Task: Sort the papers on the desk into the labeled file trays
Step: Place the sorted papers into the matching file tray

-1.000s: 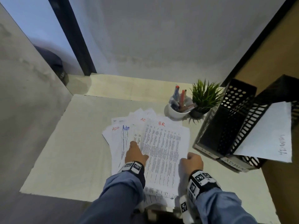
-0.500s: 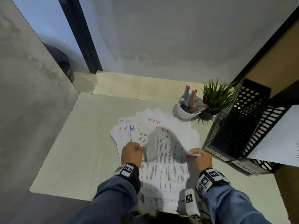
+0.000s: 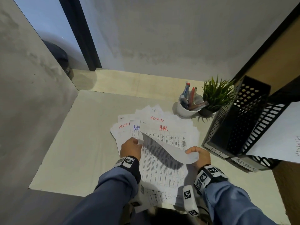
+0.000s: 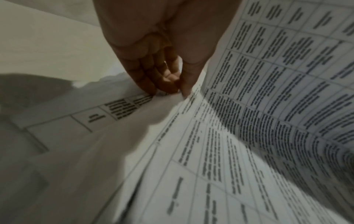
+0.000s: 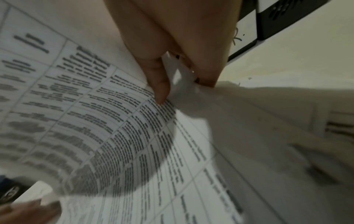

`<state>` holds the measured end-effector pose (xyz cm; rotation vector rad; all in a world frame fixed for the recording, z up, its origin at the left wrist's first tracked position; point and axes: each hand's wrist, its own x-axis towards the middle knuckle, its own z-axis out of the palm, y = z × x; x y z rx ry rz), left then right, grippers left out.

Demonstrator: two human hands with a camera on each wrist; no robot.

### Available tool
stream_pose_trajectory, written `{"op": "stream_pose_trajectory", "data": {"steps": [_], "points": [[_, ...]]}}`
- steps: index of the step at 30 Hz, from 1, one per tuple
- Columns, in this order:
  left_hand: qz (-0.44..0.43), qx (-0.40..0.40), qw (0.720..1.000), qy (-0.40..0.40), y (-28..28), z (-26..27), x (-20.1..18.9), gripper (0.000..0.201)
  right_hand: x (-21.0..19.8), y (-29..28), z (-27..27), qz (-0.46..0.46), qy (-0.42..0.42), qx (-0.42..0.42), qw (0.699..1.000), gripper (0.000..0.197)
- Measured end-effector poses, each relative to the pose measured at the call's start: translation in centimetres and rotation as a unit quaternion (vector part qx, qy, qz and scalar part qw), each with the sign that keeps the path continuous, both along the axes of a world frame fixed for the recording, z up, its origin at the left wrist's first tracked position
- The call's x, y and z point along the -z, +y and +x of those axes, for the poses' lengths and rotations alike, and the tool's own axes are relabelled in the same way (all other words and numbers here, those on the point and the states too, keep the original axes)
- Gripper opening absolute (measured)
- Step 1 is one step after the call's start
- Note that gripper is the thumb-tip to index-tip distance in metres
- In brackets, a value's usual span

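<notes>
A fanned pile of printed papers (image 3: pixel 155 124), headed ADMIN and HR in red or blue, lies mid-desk. Its top sheet (image 3: pixel 164 149) arches up off the pile. My right hand (image 3: pixel 198 155) pinches that sheet's right edge between thumb and fingers (image 5: pixel 161 84). At the sheet's left edge my left hand (image 3: pixel 131 147) stands on the pile, thumb and fingertips (image 4: pixel 172 81) meeting on the paper. Two black mesh file trays stand at the right, labelled HR (image 3: pixel 218 153) and ADMIN (image 3: pixel 245 165). A white sheet (image 3: pixel 279 138) sticks out of the ADMIN tray.
A white cup of pens (image 3: pixel 189 108) and a small green plant (image 3: pixel 216 95) stand behind the pile, beside the trays. A grey wall closes the left side of the desk (image 3: pixel 78 143). A wooden shelf unit rises at the far right.
The top sheet lay flat a second ago. My right hand has lifted its right edge so it now arches above the pile. The left hand stays at the sheet's left edge.
</notes>
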<state>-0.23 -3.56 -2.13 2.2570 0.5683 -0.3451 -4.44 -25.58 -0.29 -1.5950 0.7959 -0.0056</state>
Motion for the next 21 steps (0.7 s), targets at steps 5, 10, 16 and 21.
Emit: {"op": "stream_pose_trajectory", "data": {"steps": [5,10,16,21], "points": [[-0.075,-0.034,0.991,-0.103,0.8,-0.1,-0.3,0.020,0.0,0.5,0.3,-0.056,0.004,0.015,0.998,0.039],[-0.232,-0.083,0.966,-0.075,1.5,-0.8,0.7,0.044,-1.5,0.3,0.1,-0.007,-0.026,-0.021,0.999,0.048],[-0.260,-0.063,0.963,-0.015,0.6,-1.0,-0.6,0.027,-2.7,0.5,0.1,0.023,0.065,-0.038,0.997,0.026],[-0.406,-0.081,0.910,-0.008,-1.2,-0.4,-3.4,0.059,-4.1,0.8,0.4,0.161,0.022,0.024,0.986,0.049]]}}
